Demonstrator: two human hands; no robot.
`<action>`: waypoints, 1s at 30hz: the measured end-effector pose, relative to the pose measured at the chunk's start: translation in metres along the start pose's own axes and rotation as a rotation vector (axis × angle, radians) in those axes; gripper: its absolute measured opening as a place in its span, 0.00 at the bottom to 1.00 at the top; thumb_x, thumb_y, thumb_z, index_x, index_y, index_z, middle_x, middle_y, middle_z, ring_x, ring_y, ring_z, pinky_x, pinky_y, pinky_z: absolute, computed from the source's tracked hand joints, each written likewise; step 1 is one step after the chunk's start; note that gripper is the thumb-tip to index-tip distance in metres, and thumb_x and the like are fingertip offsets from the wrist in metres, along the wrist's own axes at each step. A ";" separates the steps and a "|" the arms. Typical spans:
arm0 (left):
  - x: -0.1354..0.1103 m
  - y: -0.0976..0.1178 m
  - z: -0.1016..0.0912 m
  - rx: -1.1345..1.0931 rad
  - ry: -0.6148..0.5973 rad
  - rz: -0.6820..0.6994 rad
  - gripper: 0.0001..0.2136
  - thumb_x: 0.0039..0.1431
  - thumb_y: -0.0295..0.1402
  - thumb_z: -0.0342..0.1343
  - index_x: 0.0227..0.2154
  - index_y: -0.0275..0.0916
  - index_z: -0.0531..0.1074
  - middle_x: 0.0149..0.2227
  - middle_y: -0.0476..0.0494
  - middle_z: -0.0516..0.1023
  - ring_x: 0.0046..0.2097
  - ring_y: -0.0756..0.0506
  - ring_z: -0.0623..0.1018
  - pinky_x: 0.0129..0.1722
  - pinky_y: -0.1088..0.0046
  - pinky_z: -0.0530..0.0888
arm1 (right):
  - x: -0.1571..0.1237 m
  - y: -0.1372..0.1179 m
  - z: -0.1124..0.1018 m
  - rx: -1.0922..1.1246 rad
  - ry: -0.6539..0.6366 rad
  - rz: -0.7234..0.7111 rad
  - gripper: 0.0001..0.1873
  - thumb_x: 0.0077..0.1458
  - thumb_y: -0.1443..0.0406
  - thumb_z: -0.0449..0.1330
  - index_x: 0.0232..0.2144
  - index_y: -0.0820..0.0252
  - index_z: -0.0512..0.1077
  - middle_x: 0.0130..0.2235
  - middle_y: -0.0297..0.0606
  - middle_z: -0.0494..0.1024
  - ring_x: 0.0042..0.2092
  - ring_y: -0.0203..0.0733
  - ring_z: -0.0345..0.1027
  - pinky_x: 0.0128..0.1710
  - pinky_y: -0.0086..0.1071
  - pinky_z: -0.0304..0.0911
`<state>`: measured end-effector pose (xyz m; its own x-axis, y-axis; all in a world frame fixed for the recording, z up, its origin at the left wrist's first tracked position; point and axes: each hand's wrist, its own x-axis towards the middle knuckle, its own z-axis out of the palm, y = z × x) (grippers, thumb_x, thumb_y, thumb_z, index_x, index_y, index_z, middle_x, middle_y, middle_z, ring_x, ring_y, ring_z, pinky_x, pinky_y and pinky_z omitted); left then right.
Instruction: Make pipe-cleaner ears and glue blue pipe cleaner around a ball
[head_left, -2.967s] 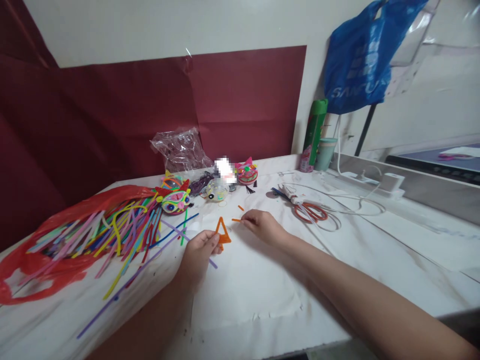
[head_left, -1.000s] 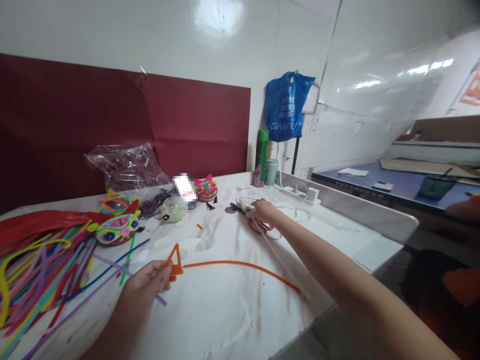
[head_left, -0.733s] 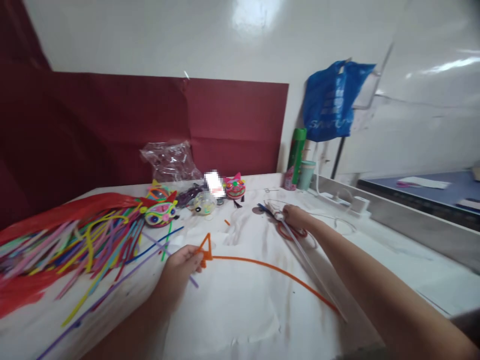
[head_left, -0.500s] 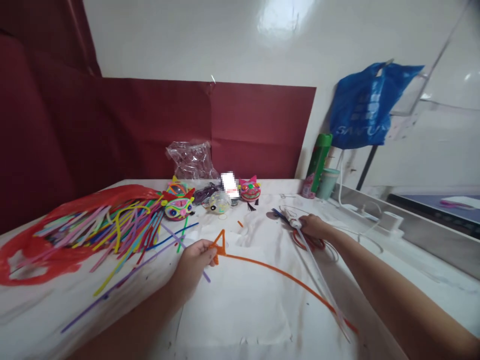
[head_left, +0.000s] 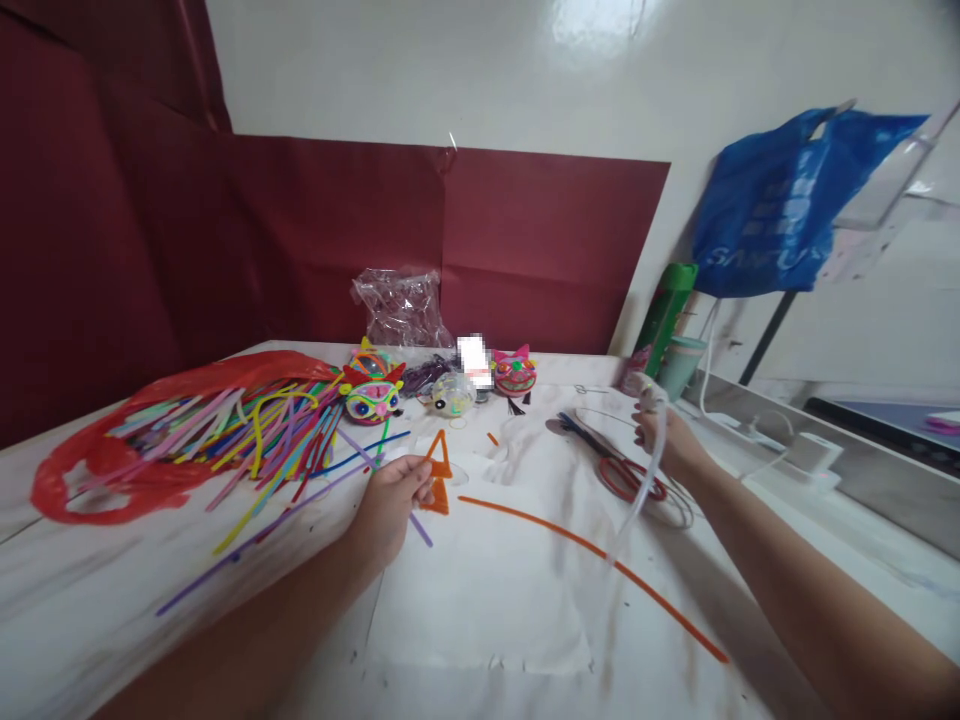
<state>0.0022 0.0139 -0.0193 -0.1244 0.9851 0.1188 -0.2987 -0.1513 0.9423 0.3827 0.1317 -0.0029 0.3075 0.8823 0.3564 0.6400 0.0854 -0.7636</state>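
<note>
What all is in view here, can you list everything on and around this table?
pipe cleaners: many, mixed colours, piled at left of table
plastic bag: one, red, under that pile
cat faces: at least two, multicoloured, back
scissors: one, red-handled, right of centre
long pipe cleaner: one, orange, mid table
spray can: one, green, back right
hanging bag: one, blue, right wall
left hand: one, holds orange triangle
right hand: one, holds white strand

Home craft corner, by the look of it: white desk (head_left: 487,600) strewn with coloured pipe cleaners (head_left: 247,430) spilling from a red bag (head_left: 97,470) at left, finished cat-face ornaments (head_left: 373,398) at the far side, scissors (head_left: 622,475), blue plastic bag (head_left: 780,210) hung at far right.
</note>
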 end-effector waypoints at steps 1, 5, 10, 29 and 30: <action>0.000 0.000 0.001 0.002 0.004 -0.002 0.09 0.41 0.36 0.62 0.23 0.36 0.70 0.15 0.57 0.63 0.20 0.53 0.65 0.25 0.75 0.64 | -0.005 -0.012 0.003 0.060 -0.007 0.001 0.17 0.55 0.62 0.47 0.42 0.65 0.66 0.27 0.40 0.71 0.27 0.41 0.68 0.28 0.32 0.66; -0.002 0.001 0.004 0.019 0.039 0.007 0.08 0.40 0.34 0.61 0.21 0.36 0.69 0.15 0.57 0.63 0.20 0.54 0.64 0.24 0.75 0.63 | -0.047 -0.067 0.022 0.422 -0.138 -0.012 0.15 0.53 0.60 0.50 0.38 0.63 0.69 0.30 0.42 0.74 0.27 0.39 0.69 0.27 0.31 0.67; -0.001 0.000 0.003 0.067 0.102 0.043 0.07 0.40 0.34 0.61 0.20 0.36 0.70 0.16 0.55 0.65 0.20 0.54 0.65 0.22 0.77 0.61 | -0.123 -0.114 0.041 0.494 -0.469 -0.028 0.18 0.51 0.56 0.53 0.33 0.65 0.75 0.25 0.42 0.75 0.30 0.45 0.70 0.25 0.32 0.63; -0.007 0.006 0.008 0.241 0.164 0.097 0.06 0.41 0.35 0.57 0.20 0.36 0.71 0.15 0.54 0.69 0.20 0.52 0.68 0.21 0.77 0.64 | -0.185 -0.114 0.048 0.195 -0.546 -0.563 0.07 0.54 0.65 0.52 0.28 0.59 0.68 0.27 0.36 0.71 0.28 0.40 0.66 0.28 0.31 0.63; -0.008 0.005 0.009 0.239 0.161 0.091 0.07 0.41 0.35 0.58 0.20 0.36 0.71 0.15 0.54 0.69 0.20 0.52 0.68 0.21 0.77 0.65 | -0.183 -0.112 0.050 0.190 -0.556 -0.575 0.06 0.54 0.65 0.52 0.27 0.59 0.67 0.26 0.36 0.70 0.28 0.40 0.65 0.27 0.31 0.62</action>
<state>0.0099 0.0062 -0.0122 -0.2950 0.9397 0.1732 -0.0503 -0.1963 0.9793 0.2194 -0.0169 -0.0091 -0.4580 0.7728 0.4393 0.4455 0.6272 -0.6388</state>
